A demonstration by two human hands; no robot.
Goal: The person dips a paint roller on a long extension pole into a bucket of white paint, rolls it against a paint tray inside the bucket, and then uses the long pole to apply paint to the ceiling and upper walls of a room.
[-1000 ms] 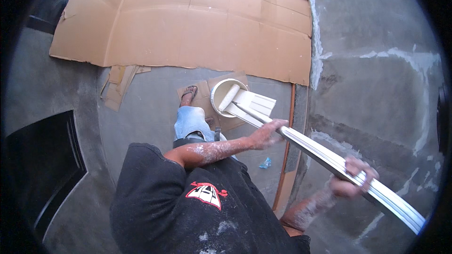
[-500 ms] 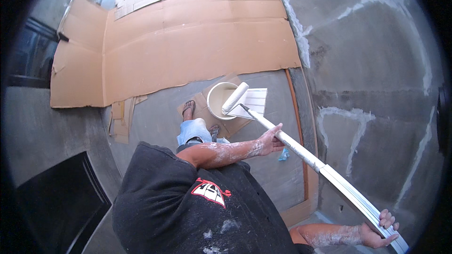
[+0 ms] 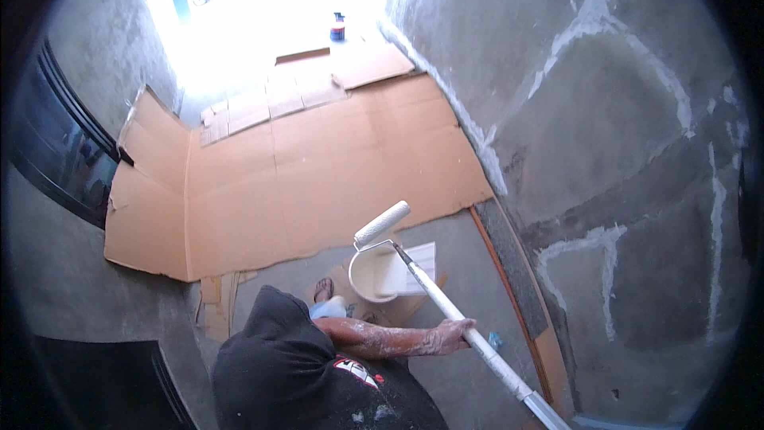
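Observation:
My left hand (image 3: 454, 336), dusted white like the forearm, is closed round the pale metal pole (image 3: 509, 374) of a paint roller. The white roller (image 3: 380, 221) is raised above a white bucket (image 3: 364, 277), which has a white ridged tray (image 3: 423, 259) at its mouth. The bucket stands on a piece of cardboard by my sandalled foot (image 3: 323, 289). My right hand is out of the frame, and the pole runs off the lower edge.
A large cardboard sheet (image 3: 310, 167) lies ahead, with a dark container (image 3: 337, 32) beyond it by a bright opening. A grey wall (image 3: 637, 111) with white patch lines is at right, a dark-framed window (image 3: 64, 135) at left. Small blue plastic (image 3: 495, 341) lies beside the pole.
The roller has lifted out of the bucket. The pole now points more steeply forward. My right hand has dropped out of view, and the camera has tipped toward the bright opening.

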